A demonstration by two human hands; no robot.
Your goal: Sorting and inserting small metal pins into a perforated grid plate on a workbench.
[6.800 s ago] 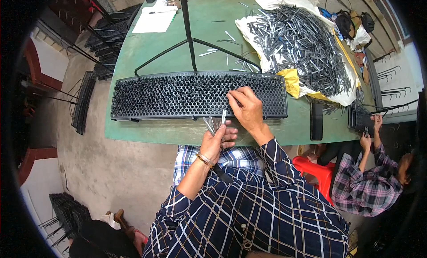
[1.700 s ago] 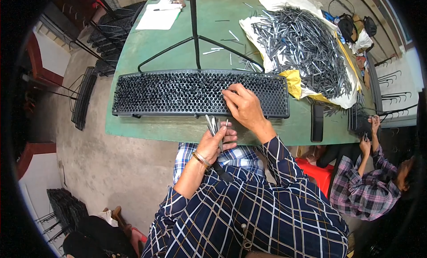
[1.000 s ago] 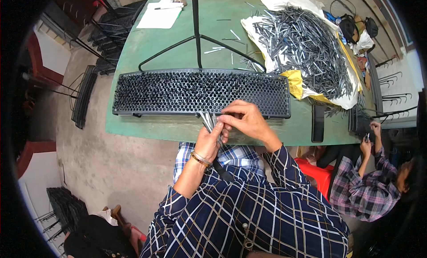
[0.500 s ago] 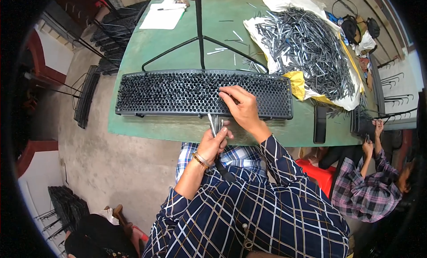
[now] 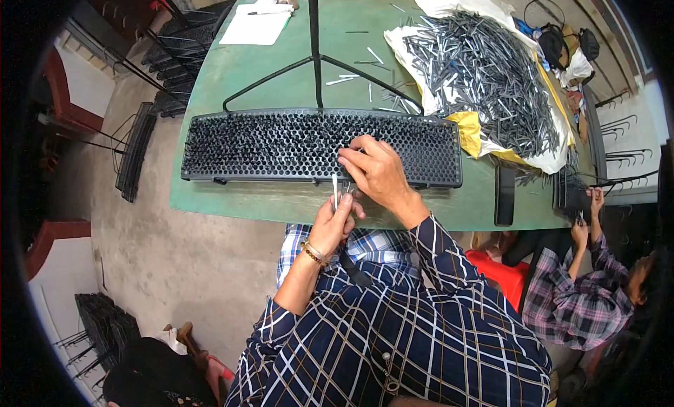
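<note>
A long black rack (image 5: 246,148) with rows of small round holes lies across the near side of the green table. Dark and shiny slim pieces stick up from many of its holes, mostly left and middle. Just below its front edge, my left hand (image 5: 330,226) is closed round a few slim metal strips (image 5: 335,189), their tips pointing away from me. My right hand (image 5: 382,174) is over the rack, right of its middle, thumb and fingertips pinched together close to the holes. Whatever is between those fingertips is too small to make out.
A heap of slim metal strips (image 5: 484,77) lies on a white and yellow sack at the far right. Loose strips (image 5: 375,55) are scattered beside it. A black rod frame (image 5: 315,35) rises behind the rack. A co-worker's hands (image 5: 586,217) work at the right table edge.
My right hand has shifted slightly left and nearer along the rack. The strips in my left hand have moved a little, with one lighter strip now standing out.
</note>
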